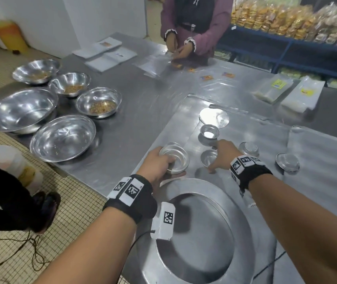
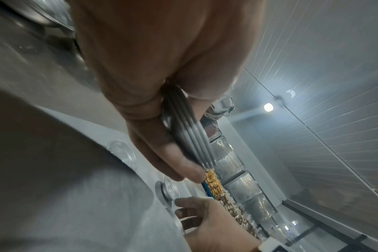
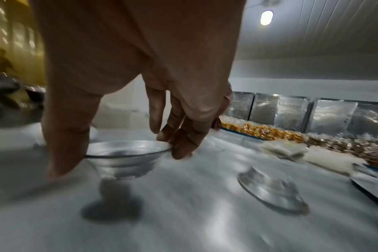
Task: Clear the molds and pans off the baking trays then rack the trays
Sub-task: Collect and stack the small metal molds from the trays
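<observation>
My left hand (image 1: 164,160) grips a stack of small round metal molds (image 1: 174,159) over the left edge of the baking tray (image 1: 173,124); the left wrist view shows the nested rims of that stack (image 2: 188,136). My right hand (image 1: 214,158) pinches one small mold (image 1: 209,157) by its rim between thumb and fingers. That mold (image 3: 123,156) hangs a little above the tray, its shadow beneath it. On the tray also lie an upright mold (image 1: 209,131), a flat disc (image 1: 214,117) and two upturned molds (image 1: 249,148) (image 1: 287,161). A large round pan (image 1: 194,232) sits nearest me.
Several steel bowls (image 1: 63,138) crowd the table's left side near its edge. Another person (image 1: 194,27) works at the far side. Packs of plastic bags (image 1: 286,89) lie at the back right. Blue shelves of packed goods (image 1: 286,19) stand behind.
</observation>
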The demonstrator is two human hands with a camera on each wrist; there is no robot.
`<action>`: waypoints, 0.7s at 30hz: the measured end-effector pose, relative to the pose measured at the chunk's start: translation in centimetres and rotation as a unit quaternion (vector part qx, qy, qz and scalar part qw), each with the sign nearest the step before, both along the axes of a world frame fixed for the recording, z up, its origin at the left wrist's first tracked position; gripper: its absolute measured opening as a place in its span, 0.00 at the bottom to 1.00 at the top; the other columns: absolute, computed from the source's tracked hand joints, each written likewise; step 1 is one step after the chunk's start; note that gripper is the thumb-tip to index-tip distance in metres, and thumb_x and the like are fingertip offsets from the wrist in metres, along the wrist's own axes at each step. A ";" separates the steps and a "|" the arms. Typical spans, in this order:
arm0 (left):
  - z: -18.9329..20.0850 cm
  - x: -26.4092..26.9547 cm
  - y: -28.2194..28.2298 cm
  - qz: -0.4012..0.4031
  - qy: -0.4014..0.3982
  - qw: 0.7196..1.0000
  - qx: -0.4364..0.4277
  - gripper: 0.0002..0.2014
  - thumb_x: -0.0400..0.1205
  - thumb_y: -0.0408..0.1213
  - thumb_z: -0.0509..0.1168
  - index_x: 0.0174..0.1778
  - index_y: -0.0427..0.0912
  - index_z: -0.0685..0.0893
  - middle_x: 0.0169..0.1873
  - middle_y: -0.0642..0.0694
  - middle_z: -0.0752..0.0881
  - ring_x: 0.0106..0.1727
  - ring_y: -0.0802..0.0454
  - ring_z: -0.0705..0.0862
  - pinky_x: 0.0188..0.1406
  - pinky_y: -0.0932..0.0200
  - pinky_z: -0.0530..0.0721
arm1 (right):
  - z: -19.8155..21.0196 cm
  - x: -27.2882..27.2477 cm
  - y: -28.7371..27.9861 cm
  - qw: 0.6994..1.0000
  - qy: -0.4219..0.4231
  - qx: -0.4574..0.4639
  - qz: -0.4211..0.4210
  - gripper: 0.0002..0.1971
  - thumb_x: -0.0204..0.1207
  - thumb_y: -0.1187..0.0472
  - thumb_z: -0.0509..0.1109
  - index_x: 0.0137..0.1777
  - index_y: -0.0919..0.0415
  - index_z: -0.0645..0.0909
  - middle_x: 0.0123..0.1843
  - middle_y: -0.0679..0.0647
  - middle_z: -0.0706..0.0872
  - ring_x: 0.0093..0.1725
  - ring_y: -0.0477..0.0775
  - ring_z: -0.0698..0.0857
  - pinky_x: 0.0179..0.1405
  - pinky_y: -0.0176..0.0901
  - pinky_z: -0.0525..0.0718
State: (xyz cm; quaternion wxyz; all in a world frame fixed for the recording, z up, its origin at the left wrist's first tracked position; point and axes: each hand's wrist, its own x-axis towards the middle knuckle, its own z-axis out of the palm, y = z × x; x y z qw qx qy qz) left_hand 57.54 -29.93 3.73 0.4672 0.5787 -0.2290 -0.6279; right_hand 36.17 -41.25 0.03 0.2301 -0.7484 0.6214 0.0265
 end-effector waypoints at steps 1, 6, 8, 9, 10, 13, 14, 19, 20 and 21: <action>-0.1 0.3 -0.1 0.006 -0.001 1.000 0.000 0.14 0.82 0.19 0.60 0.61 0.32 0.81 0.57 0.28 0.85 0.46 0.34 0.89 0.36 0.46 0.91 | 0.9 0.4 0.0 1.000 -0.020 -0.011 0.005 0.51 0.50 0.53 0.89 0.77 0.58 0.74 0.72 0.53 0.78 0.70 0.54 0.79 0.62 0.39 0.78; -0.4 1.3 -0.3 0.037 0.001 0.999 0.008 0.13 0.82 0.30 0.67 0.63 0.34 0.82 0.64 0.30 0.82 0.54 0.32 0.88 0.38 0.45 0.91 | 6.5 3.3 1.6 0.987 -0.131 -0.060 0.067 0.45 0.51 0.48 0.89 0.72 0.52 0.78 0.65 0.49 0.76 0.63 0.50 0.79 0.61 0.42 0.78; -0.4 1.8 -0.3 0.039 0.013 0.999 0.013 0.16 0.83 0.39 0.69 0.64 0.35 0.82 0.64 0.32 0.83 0.55 0.30 0.90 0.40 0.42 0.91 | 8.1 4.5 2.8 0.982 -0.145 -0.068 0.104 0.45 0.51 0.47 0.89 0.72 0.50 0.78 0.63 0.46 0.76 0.60 0.46 0.78 0.62 0.41 0.79; -0.2 2.0 -0.2 0.035 0.015 0.999 0.015 0.19 0.84 0.45 0.70 0.65 0.36 0.82 0.63 0.32 0.84 0.55 0.30 0.90 0.42 0.41 0.92 | 8.7 5.1 3.3 0.979 -0.147 -0.071 0.123 0.44 0.52 0.47 0.88 0.72 0.50 0.78 0.63 0.45 0.76 0.59 0.44 0.77 0.60 0.39 0.78; -0.1 2.3 -0.1 0.024 0.014 1.000 0.015 0.21 0.84 0.49 0.69 0.65 0.36 0.82 0.61 0.33 0.86 0.55 0.30 0.90 0.43 0.41 0.92 | 9.1 5.8 3.8 0.975 -0.146 -0.078 0.145 0.44 0.52 0.47 0.88 0.72 0.50 0.78 0.62 0.45 0.76 0.58 0.43 0.77 0.58 0.36 0.77; 0.2 3.0 0.2 -0.021 0.010 1.000 0.001 0.24 0.83 0.56 0.68 0.63 0.40 0.87 0.57 0.34 0.90 0.54 0.33 0.91 0.47 0.40 0.92 | 9.6 7.8 5.0 0.969 -0.117 -0.088 0.201 0.43 0.53 0.45 0.86 0.71 0.52 0.79 0.61 0.44 0.75 0.57 0.43 0.76 0.56 0.35 0.76; 0.2 3.3 0.4 -0.027 0.013 1.000 -0.006 0.23 0.82 0.57 0.69 0.63 0.42 0.88 0.56 0.36 0.91 0.54 0.35 0.91 0.48 0.40 0.92 | 9.6 8.5 5.2 0.967 -0.109 -0.086 0.216 0.42 0.54 0.44 0.86 0.71 0.52 0.80 0.61 0.46 0.76 0.57 0.44 0.77 0.58 0.39 0.78; -0.2 4.1 0.5 -0.021 -0.012 1.000 -0.010 0.13 0.82 0.39 0.72 0.60 0.38 0.84 0.52 0.34 0.89 0.43 0.38 0.90 0.45 0.41 0.92 | 8.8 10.8 5.6 0.961 -0.097 -0.079 0.248 0.39 0.56 0.47 0.84 0.69 0.56 0.81 0.63 0.51 0.79 0.63 0.50 0.80 0.63 0.42 0.80; -0.4 4.3 0.6 -0.017 -0.013 1.000 -0.008 0.12 0.83 0.33 0.71 0.61 0.37 0.84 0.53 0.34 0.88 0.42 0.39 0.90 0.42 0.43 0.91 | 8.5 11.3 5.5 0.961 -0.095 -0.072 0.249 0.41 0.55 0.46 0.84 0.71 0.55 0.80 0.64 0.50 0.79 0.63 0.49 0.79 0.63 0.43 0.80; -0.6 4.4 0.5 -0.014 -0.012 1.000 -0.008 0.12 0.83 0.28 0.68 0.63 0.36 0.83 0.53 0.33 0.88 0.43 0.39 0.89 0.41 0.44 0.91 | 8.1 11.8 5.4 0.961 -0.094 -0.064 0.252 0.42 0.54 0.45 0.84 0.71 0.54 0.79 0.64 0.49 0.79 0.62 0.49 0.79 0.63 0.43 0.81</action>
